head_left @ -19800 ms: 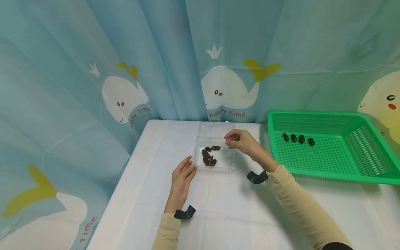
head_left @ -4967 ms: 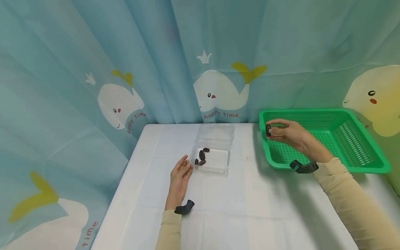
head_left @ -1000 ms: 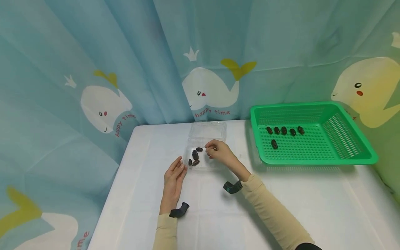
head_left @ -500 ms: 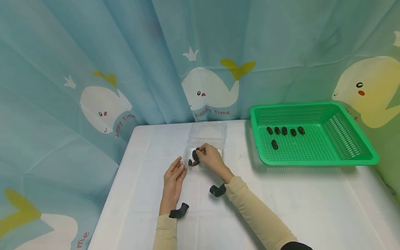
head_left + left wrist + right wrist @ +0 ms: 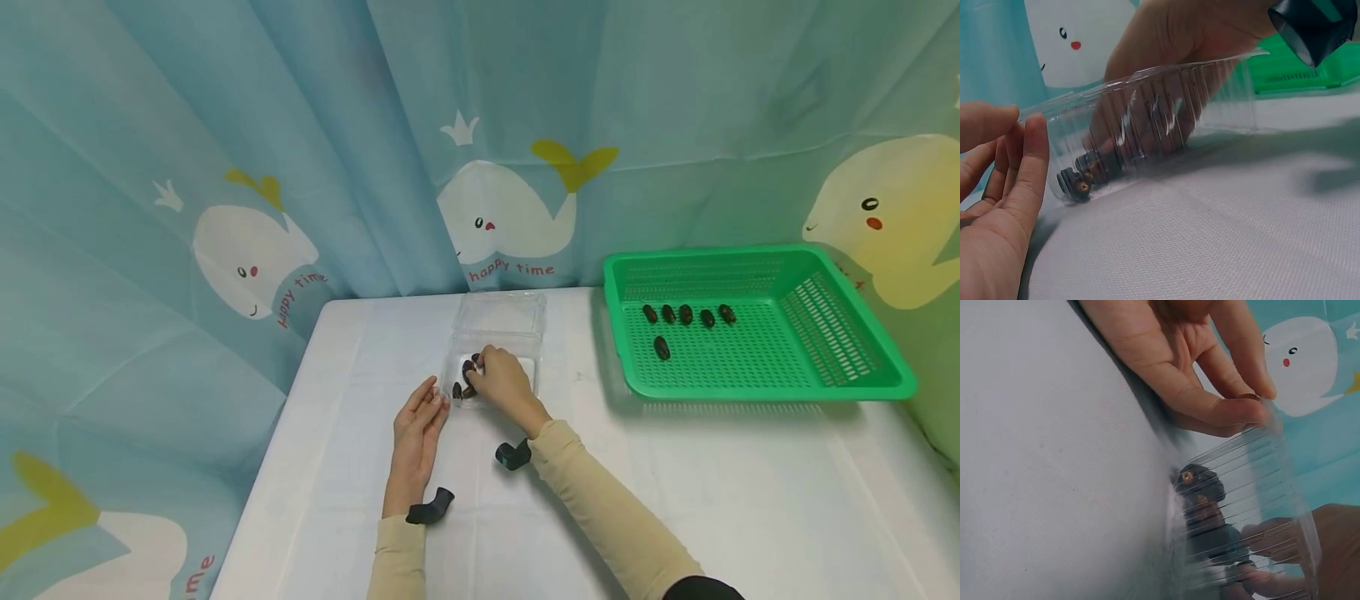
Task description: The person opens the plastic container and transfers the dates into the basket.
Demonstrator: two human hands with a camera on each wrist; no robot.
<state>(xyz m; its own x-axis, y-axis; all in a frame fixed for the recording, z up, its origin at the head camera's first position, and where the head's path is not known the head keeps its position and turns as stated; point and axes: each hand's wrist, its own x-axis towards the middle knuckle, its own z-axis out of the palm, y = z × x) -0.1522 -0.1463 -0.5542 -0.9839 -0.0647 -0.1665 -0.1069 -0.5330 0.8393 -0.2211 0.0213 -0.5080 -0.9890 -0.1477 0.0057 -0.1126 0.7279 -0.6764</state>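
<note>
A clear plastic clamshell box (image 5: 498,315) lies on the white table with its lid folded back. Several dark brown dates (image 5: 457,390) are in its left part. My left hand (image 5: 417,429) pinches the box's near left corner, thumb and finger on the rim (image 5: 1272,419) in the right wrist view. My right hand (image 5: 506,379) reaches down into the box, finger and thumb around a date (image 5: 468,367). The right hand's fingers partly cover the dates. In the left wrist view, dates (image 5: 1074,186) show through the clear wall near the left fingertips.
A green plastic basket (image 5: 765,389) stands at the right of the table. In it, several dates (image 5: 686,314) lie in a row at the back left, with one date (image 5: 662,348) in front. A whale-print curtain (image 5: 645,100) hangs behind the table.
Over the last second my right hand moved left and down onto the dates in the box. Compared with earlier, the box holds fewer dates and the basket more. My left hand stays at the corner.
</note>
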